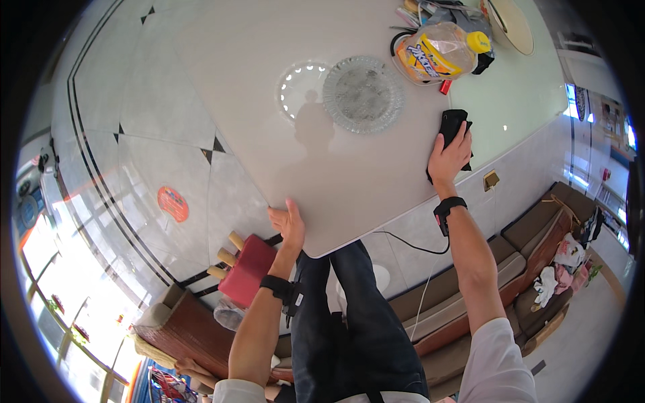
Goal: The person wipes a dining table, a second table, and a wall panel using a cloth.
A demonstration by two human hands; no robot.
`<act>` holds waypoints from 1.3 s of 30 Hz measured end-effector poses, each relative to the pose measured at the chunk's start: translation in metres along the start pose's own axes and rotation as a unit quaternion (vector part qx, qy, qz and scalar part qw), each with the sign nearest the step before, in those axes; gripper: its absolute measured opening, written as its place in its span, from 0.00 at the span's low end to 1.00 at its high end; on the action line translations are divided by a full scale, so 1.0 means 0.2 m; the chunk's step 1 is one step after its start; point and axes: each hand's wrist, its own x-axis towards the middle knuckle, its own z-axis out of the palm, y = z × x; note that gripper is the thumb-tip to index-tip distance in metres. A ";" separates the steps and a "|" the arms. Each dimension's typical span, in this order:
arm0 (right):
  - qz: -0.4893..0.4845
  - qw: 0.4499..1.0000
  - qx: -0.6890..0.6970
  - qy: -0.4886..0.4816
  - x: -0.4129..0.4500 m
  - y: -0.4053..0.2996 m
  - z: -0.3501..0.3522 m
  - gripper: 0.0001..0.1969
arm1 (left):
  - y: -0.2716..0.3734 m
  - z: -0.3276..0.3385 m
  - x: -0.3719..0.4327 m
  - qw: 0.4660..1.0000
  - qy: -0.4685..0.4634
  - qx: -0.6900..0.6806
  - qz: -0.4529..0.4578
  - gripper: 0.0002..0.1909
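Note:
My left hand point(288, 221) grips the left edge of the glossy pale tabletop point(347, 201) near its front corner, thumb on top. Farther right, my right hand point(451, 158) lies over a folded black cloth point(453, 120), pressing it against the table by the right edge. The fingers cover part of the cloth. Beyond both hands a round ribbed glass ashtray point(364, 94) stands on the table, with dark specks inside. A large plastic bottle point(438, 53) with a yellow cap is beyond the right hand, and a small red object point(445, 87) lies beside it.
A white bowl point(511, 27) and assorted clutter stand at the far right. A red stool point(249, 269) is by the left table edge. Brown sofas point(453, 312) lie behind. A black cable point(421, 248) hangs below the right edge. Another person's arm point(196, 372) shows at lower left.

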 end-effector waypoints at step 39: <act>0.117 0.984 0.095 -0.095 -1.23 -1.02 -0.16 0.39 | 0.80 -0.35 0.81 0.761 0.051 0.465 0.449 0.41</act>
